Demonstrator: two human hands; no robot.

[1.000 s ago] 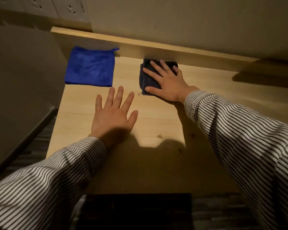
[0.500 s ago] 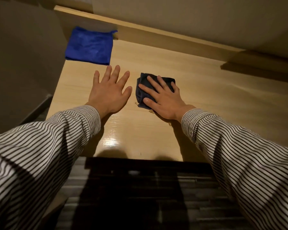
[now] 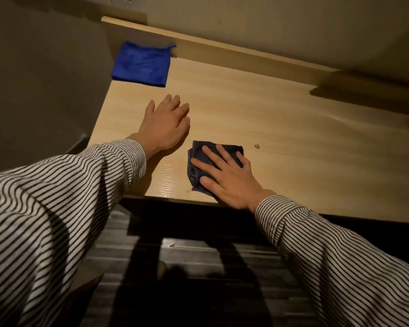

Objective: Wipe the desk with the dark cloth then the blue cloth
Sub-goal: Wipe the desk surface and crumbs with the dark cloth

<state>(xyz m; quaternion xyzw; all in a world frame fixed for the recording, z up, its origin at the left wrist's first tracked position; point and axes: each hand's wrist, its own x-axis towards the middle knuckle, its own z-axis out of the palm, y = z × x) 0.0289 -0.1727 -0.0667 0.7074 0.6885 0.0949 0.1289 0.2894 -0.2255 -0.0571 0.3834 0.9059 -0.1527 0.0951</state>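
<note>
Desk [image 3: 281, 119] pale yellowish wood with fine grain lines; blue cloth [image 3: 142, 64] at its 11 o'clock corner is bright royal blue, plain. Dark cloth [image 3: 196, 159] at 6 o'clock is navy, near black, no pattern. Both sleeves [image 3: 64, 197] white with thin black stripes; floor [image 3: 198, 291] dark grey-brown, banded; wall [image 3: 269, 22] dull beige; crumb [image 3: 257, 146] tan.
</note>
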